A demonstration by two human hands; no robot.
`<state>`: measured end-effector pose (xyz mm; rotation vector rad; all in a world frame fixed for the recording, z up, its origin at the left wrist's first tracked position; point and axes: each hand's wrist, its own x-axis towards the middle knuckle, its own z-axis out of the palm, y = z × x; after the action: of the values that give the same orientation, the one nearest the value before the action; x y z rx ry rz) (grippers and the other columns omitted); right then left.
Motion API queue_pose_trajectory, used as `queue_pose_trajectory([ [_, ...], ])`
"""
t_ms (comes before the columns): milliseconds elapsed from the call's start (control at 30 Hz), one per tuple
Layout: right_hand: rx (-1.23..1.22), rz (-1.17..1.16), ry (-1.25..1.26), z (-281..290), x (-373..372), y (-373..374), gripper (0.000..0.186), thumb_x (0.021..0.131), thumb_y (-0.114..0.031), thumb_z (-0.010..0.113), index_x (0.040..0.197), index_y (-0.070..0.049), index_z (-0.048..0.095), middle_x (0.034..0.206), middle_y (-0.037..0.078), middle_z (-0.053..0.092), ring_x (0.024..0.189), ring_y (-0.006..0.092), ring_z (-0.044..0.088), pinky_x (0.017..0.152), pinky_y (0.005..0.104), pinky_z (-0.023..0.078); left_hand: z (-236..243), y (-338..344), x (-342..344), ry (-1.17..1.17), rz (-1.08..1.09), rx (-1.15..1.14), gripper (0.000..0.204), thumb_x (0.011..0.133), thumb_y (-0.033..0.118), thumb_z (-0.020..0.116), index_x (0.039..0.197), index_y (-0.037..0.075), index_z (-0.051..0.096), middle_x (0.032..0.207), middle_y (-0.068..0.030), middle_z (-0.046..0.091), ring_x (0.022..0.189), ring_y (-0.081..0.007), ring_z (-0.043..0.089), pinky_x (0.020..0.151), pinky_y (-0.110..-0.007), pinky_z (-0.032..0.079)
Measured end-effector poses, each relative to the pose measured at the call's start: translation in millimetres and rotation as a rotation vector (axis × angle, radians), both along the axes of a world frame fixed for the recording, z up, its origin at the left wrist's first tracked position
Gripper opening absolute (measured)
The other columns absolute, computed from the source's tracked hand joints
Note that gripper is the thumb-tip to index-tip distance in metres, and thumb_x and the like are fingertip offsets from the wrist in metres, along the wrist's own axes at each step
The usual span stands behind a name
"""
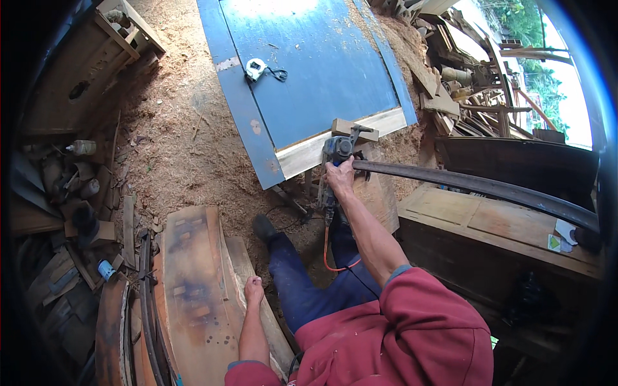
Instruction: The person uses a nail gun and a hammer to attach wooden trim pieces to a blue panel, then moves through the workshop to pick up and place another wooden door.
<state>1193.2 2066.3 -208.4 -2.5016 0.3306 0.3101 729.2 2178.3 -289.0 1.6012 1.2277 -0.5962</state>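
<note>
My right hand [338,175] is closed round a dark blue-grey corded power tool [337,149], at the near end of a blue panel [322,83]. I cannot make out the tool's exact kind. A pale bare wood strip [376,123] runs along that end of the panel. Beside the tool, a small wood block [346,127] sits against a metal clamp [356,134]. My left hand [254,288] is curled into a loose fist over the edge of a long stained board [199,289], apart from the tool; nothing shows in it.
A white tape measure [255,69] lies on the panel. A long metal bar [476,183] stretches right from beside the tool. An orange cord [326,248] hangs down near my legs. Wood shavings [174,128] cover the floor; scrap wood [71,257] is piled left.
</note>
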Motion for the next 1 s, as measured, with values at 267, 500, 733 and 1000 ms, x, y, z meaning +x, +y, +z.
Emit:
queue_pose_trajectory([
  [267,-0.027,0.112,0.098,54.9,-12.3,37.9,0.071,0.076,-0.023,0.06,0.135,-0.004,0.024,0.106,0.033,0.059,0.102,0.0475,0.057,0.091,0.0487,0.043,-20.1,-2.3,-2.0,0.001,0.052,-0.063,0.025,0.088,0.023,0.058,0.102,0.003,0.064,0.091,-0.0172,0.067,0.087,-0.0301,0.064,0.08,-0.039,0.049],
  [500,0.143,0.468,0.018,97.0,-66.6,-14.0,0.066,0.075,-0.019,0.064,0.131,-0.008,0.032,0.115,0.028,0.051,0.106,0.048,0.051,0.091,0.0509,0.043,-9.2,-3.0,20.7,-0.07,0.033,0.03,0.025,0.086,0.024,0.06,0.098,0.003,0.066,0.09,-0.0162,0.067,0.086,-0.0303,0.064,0.081,-0.04,0.049],
  [733,0.0,0.968,0.364,149.6,-85.3,-150.0,0.054,0.074,-0.017,0.065,0.122,-0.005,0.043,0.107,0.025,0.06,0.103,0.0424,0.057,0.087,0.0464,0.046,149.8,-34.9,226.4,-0.647,0.082,-0.024,0.023,0.09,0.019,0.057,0.105,0.002,0.063,0.091,-0.0117,0.066,0.082,-0.0199,0.063,0.073,-0.033,0.05],
  [1000,-0.246,0.857,0.262,198.1,-32.8,-309.7,0.054,0.07,-0.018,0.067,0.117,-0.003,0.045,0.1,0.026,0.06,0.097,0.0408,0.06,0.082,0.0483,0.049,440.6,-125.6,391.4,-1.563,-0.134,0.283,0.059,0.086,0.033,0.067,0.131,0.002,0.044,0.13,-0.0141,0.047,0.112,-0.0222,0.051,0.089,-0.037,0.044],
])
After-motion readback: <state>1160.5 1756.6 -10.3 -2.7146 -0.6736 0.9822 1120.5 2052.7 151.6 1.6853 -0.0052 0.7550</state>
